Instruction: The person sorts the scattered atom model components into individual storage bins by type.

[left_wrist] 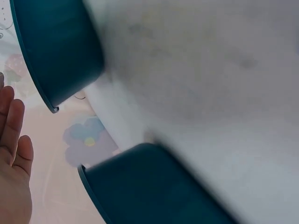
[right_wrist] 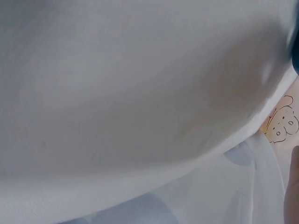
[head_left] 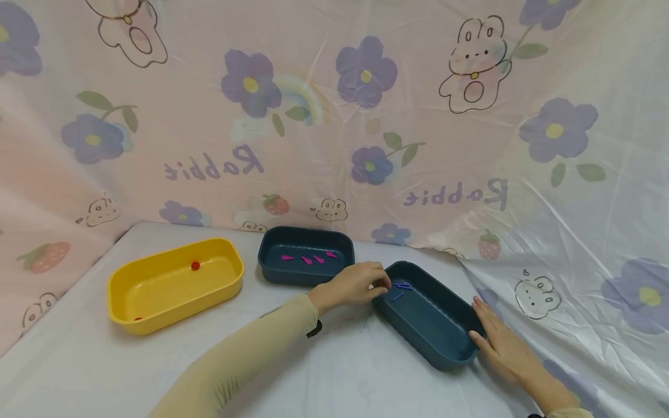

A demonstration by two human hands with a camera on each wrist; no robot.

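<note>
At the near end of a dark blue-green tray (head_left: 425, 319), my right hand (head_left: 504, 345) rests with its thumb over the rim and its straight fingers outside. My left hand (head_left: 358, 284) is over the tray's far left corner, fingers loosely bent; I see nothing held. Several small purple stick-like pieces (head_left: 402, 285) lie in that tray near the left fingertips. In the left wrist view the left hand (left_wrist: 14, 154) shows at the left edge with its fingers extended. Only a sliver of the right hand (right_wrist: 293, 191) enters the right wrist view.
A second dark tray (head_left: 305, 277) stands behind the left forearm with several pink drop-shaped pieces (head_left: 306, 260). At the left is a yellow tray (head_left: 172, 307) with small red pieces (head_left: 195, 265). A printed curtain (head_left: 313, 145) hangs behind the white tabletop (head_left: 334, 371).
</note>
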